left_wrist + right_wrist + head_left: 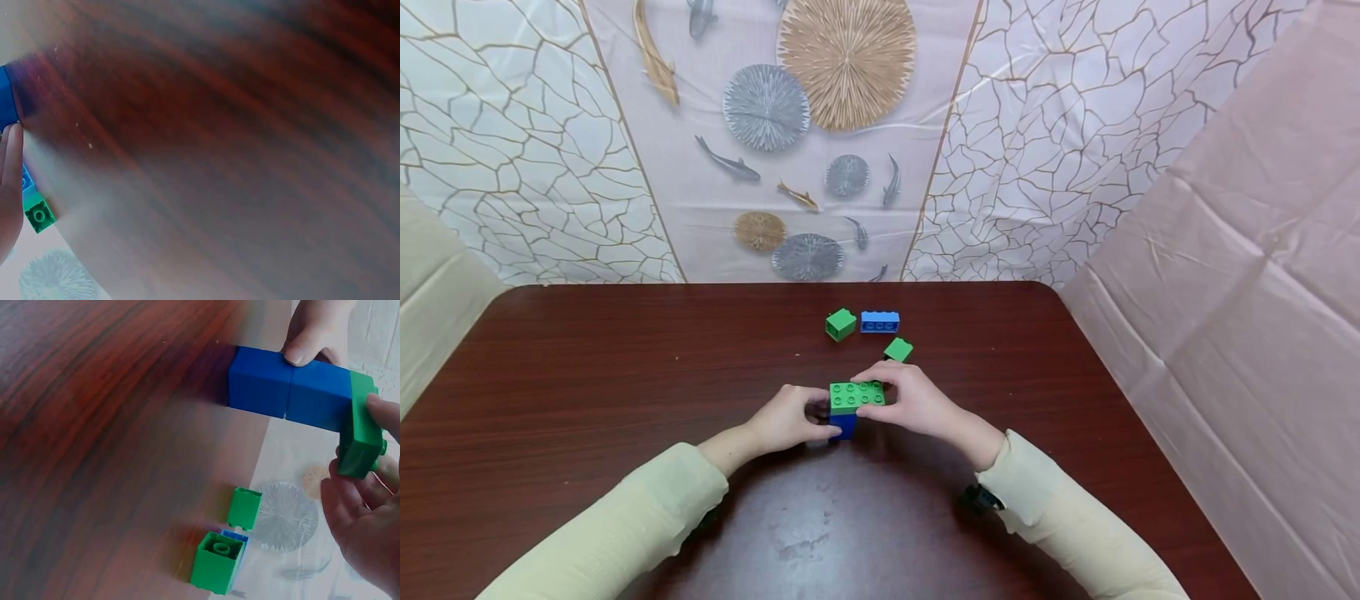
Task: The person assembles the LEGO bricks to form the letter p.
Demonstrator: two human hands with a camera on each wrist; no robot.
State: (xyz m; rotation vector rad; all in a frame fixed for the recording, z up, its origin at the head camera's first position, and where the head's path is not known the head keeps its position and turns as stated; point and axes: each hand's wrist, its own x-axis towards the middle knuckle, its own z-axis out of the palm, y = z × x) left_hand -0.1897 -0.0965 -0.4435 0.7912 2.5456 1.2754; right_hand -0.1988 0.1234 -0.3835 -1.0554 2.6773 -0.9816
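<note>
A stack of two blue bricks [844, 426] stands on the dark wooden table [587, 375] with a wide green brick [857, 395] on top. My left hand [811, 419] grips the blue stack from the left; its thumb [307, 345] presses on the blue bricks [287, 390] in the right wrist view. My right hand [895, 398] holds the green brick [360, 428] from the right, its fingers curled round it. The left wrist view catches only a sliver of blue brick [6, 103] and one finger [9, 181].
Three loose bricks lie just beyond the hands: a green cube [841, 324], a blue brick [880, 321] and a small green brick [898, 349]. Patterned sheets hang behind the table and a pink sheet [1225, 250] hangs at the right.
</note>
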